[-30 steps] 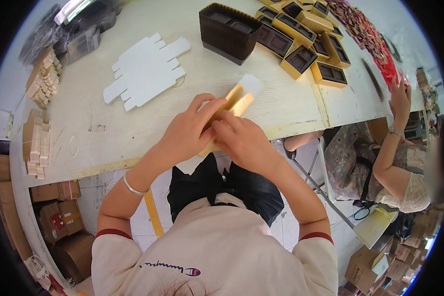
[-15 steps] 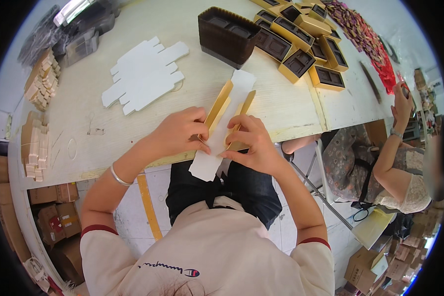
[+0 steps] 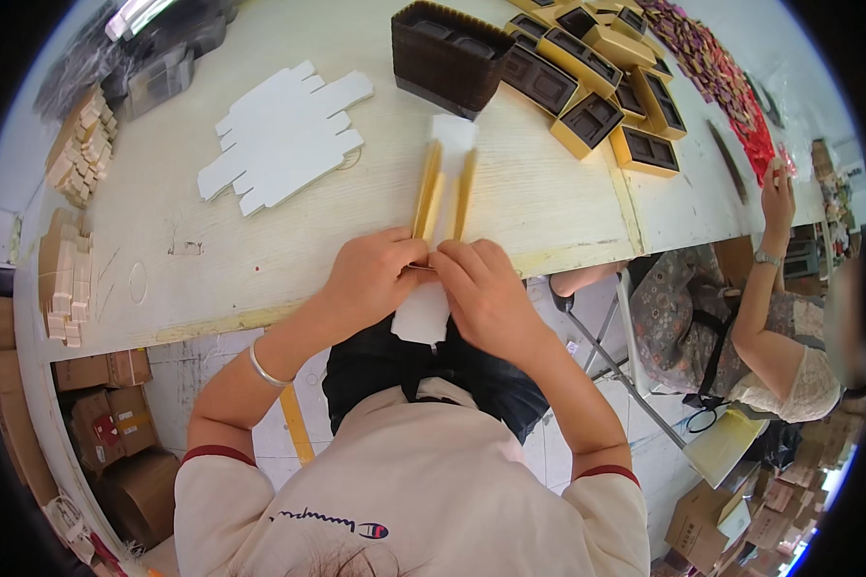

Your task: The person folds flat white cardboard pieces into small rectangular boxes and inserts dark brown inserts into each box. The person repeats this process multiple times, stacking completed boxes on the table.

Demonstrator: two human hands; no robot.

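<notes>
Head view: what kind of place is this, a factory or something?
Probably a small packaging workshop where gift boxes are put together by hand. Flat white die-cut box blanks lie on the long worktable, finished yellow boxes with dark inserts sit in rows, and cardboard cartons are stacked underneath.

White die-cut flats (image 3: 284, 135), brown tray stack (image 3: 449, 56), gold boxes (image 3: 587, 120), co-worker's hand (image 3: 776, 185).

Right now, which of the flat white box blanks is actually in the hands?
The gold-edged white blank, pinched at its near end by the left hand and right hand. The other white blanks lie stacked, untouched, farther left on the table.
</notes>
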